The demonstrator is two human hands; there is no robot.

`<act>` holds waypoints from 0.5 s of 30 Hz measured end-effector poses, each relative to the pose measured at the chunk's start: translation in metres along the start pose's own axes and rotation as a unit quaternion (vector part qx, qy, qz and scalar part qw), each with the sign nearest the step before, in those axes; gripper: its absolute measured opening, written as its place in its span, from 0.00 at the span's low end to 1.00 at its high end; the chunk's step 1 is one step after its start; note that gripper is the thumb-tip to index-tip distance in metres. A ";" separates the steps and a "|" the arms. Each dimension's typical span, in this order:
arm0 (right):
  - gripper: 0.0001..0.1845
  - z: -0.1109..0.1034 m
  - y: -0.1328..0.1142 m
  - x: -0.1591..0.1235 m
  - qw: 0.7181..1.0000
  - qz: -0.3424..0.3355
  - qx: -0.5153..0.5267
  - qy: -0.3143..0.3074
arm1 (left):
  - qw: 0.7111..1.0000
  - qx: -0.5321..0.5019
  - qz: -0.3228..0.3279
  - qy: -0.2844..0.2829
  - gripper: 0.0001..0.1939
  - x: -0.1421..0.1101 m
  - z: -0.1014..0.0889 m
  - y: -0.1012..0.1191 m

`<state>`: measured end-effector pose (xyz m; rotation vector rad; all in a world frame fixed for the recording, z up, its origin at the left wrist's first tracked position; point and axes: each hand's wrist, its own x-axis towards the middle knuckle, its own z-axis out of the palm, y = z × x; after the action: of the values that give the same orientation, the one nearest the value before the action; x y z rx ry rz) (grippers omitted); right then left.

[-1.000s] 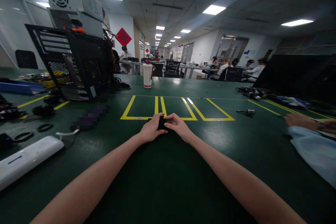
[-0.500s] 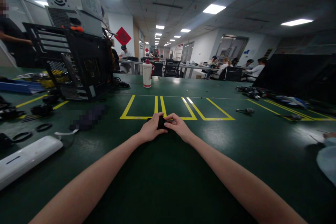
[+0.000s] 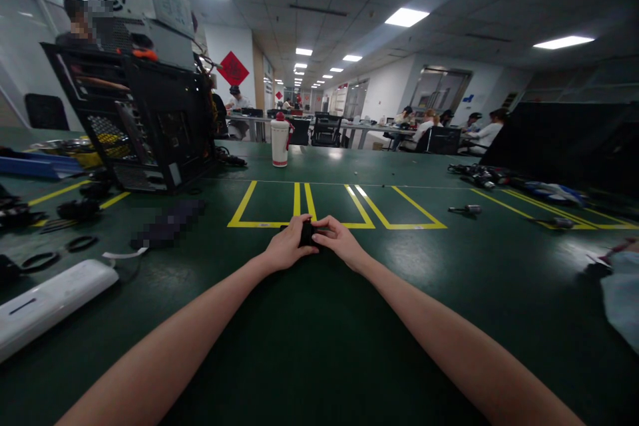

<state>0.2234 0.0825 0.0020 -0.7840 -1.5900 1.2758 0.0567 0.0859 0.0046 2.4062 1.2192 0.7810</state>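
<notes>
My left hand [image 3: 287, 246] is closed round a small black block-like part [image 3: 307, 233] on the green table [image 3: 319, 333], its fingers on top and its thumb along the near side. From the right, my right hand [image 3: 337, 239] pinches at the same part's right end with thumb and fingertips. Whether a smaller piece sits in that pinch is hidden. Both hands meet at the near edge of the yellow tape outlines [image 3: 339, 225].
A black computer case [image 3: 150, 126] with power supplies [image 3: 142, 0] on top stands at left. A white power bank-like box [image 3: 54, 306] lies nearer. Beyond my hands stands a white cup [image 3: 280, 143]. A screwdriver-like tool [image 3: 466, 210] and a co-worker's sleeve [image 3: 622, 293] are at right.
My hands and the black part have hardly moved. The co-worker's arm at right has drawn back toward the edge, uncovering another tool on the table. A person has appeared behind the computer case.
</notes>
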 end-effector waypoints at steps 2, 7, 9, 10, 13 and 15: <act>0.16 0.000 0.000 0.001 1.000 -0.002 -0.006 0.002 | 1.000 0.003 0.007 0.007 0.33 0.001 0.002 -0.002; 0.18 -0.002 -0.002 0.001 0.999 0.037 -0.007 -0.011 | 1.000 0.007 0.009 0.009 0.34 0.001 0.003 -0.004; 0.19 -0.002 -0.003 0.000 0.999 0.032 0.000 -0.023 | 1.000 0.007 0.008 0.006 0.33 0.000 0.002 -0.003; 0.19 -0.002 -0.004 0.000 0.999 0.026 0.004 -0.026 | 1.000 0.006 0.008 0.004 0.33 0.000 0.002 -0.003; 0.15 0.000 -0.003 -0.001 1.000 0.013 0.010 -0.016 | 1.000 0.003 0.003 0.000 0.33 0.000 0.000 -0.002; 0.13 0.001 -0.002 0.000 1.000 0.008 0.011 -0.006 | 1.000 -0.002 0.002 -0.002 0.33 0.000 -0.001 0.000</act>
<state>0.2229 0.0813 0.0038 -0.7796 -1.5796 1.3093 0.0560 0.0860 0.0048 2.4061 1.2114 0.7796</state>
